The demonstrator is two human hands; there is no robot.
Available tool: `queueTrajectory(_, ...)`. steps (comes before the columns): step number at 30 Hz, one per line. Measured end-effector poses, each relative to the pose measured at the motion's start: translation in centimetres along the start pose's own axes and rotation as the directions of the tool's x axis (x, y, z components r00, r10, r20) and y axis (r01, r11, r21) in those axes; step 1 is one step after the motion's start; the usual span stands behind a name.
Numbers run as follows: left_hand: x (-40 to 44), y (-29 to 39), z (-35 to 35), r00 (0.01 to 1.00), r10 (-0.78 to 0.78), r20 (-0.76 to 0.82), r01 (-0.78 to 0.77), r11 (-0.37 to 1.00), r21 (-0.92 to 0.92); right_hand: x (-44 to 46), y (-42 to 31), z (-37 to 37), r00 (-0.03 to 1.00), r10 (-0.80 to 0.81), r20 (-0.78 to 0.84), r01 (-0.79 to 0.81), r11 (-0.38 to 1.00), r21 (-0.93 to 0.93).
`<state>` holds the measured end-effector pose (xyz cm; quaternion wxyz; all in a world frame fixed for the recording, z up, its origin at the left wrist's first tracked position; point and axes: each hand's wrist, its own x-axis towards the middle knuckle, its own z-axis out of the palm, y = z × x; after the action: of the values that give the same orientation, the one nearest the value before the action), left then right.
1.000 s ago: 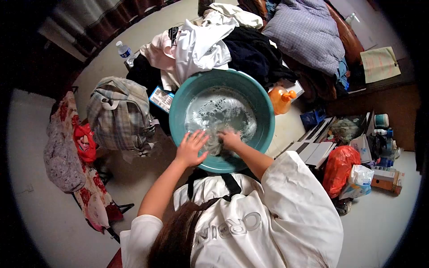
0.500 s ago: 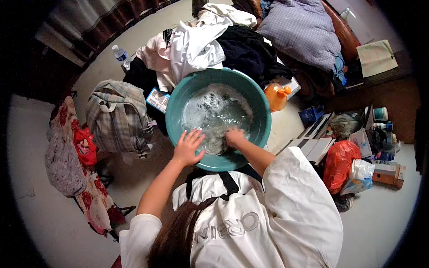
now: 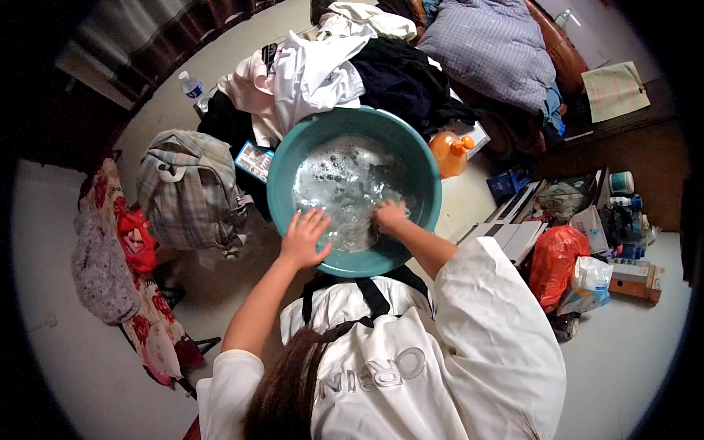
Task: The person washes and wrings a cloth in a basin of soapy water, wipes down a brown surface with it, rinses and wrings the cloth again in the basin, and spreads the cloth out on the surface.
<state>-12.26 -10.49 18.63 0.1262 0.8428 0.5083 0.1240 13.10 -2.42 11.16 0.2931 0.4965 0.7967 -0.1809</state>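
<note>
A large teal basin (image 3: 425,180) stands in front of me with soapy water (image 3: 343,176) inside and bubbles floating on top. My left hand (image 3: 303,240) is at the basin's near left side, its fingers spread apart over the inner wall and the water's edge. In the near right part of the basin, my right hand (image 3: 390,215) dips into the water. Its fingertips are under the surface, and what they touch, if anything, is hidden.
White and dark clothes (image 3: 312,84) are heaped behind the basin. An orange bottle (image 3: 449,154) stands to its right. A plaid backpack (image 3: 192,194) sits on the left. A red plastic bag (image 3: 559,265) and boxes lie further right.
My right hand has shifted slightly away from me through the water, and the ripples around it have changed. My left hand stays spread at the basin's near left side.
</note>
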Motion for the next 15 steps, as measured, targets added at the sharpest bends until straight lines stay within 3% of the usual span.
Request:
queueTrajectory(1,-0.1,0.1,-0.1,1.000,0.006,-0.008,-0.006,1.000,-0.005,-0.5,-1.2,0.1,0.996,-0.075,0.052,0.079,0.994,-0.079)
queueTrajectory(4,0.0,0.2,-0.4,1.000,0.008,0.001,-0.008,1.000,-0.005,-0.1,-0.7,1.6,0.982,-0.165,0.093,0.173,0.981,-0.088)
queueTrajectory(5,0.2,-0.1,-0.4,1.000,0.009,-0.006,-0.009,1.000,-0.006,0.2,0.1,2.0,0.996,-0.078,-0.041,0.076,0.996,-0.053)
queueTrajectory(8,-0.5,0.2,0.0,1.000,-0.008,0.004,0.008,0.999,-0.031,0.5,-1.8,1.8,0.999,-0.031,-0.015,0.030,0.995,-0.097)
queueTrajectory(9,-0.5,0.3,-0.2,1.000,-0.013,0.015,0.013,0.999,-0.041,0.1,-3.0,1.5,0.990,-0.103,0.095,0.117,0.982,-0.149)
queueTrajectory(12,0.0,0.2,0.0,1.000,-0.007,0.002,0.007,0.999,-0.040,-1.9,-1.1,-0.8,0.976,-0.217,0.014,0.217,0.975,0.045)
queueTrajectory(13,-0.1,0.0,0.1,1.000,-0.004,-0.002,0.004,0.999,-0.033,-1.0,-0.7,-0.8,0.998,-0.058,0.021,0.057,0.997,0.061)
queueTrajectory(15,-0.3,-0.1,0.3,1.000,-0.003,-0.026,0.002,0.999,-0.033,1.0,-2.6,2.3,0.995,-0.092,0.028,0.093,0.994,-0.049)
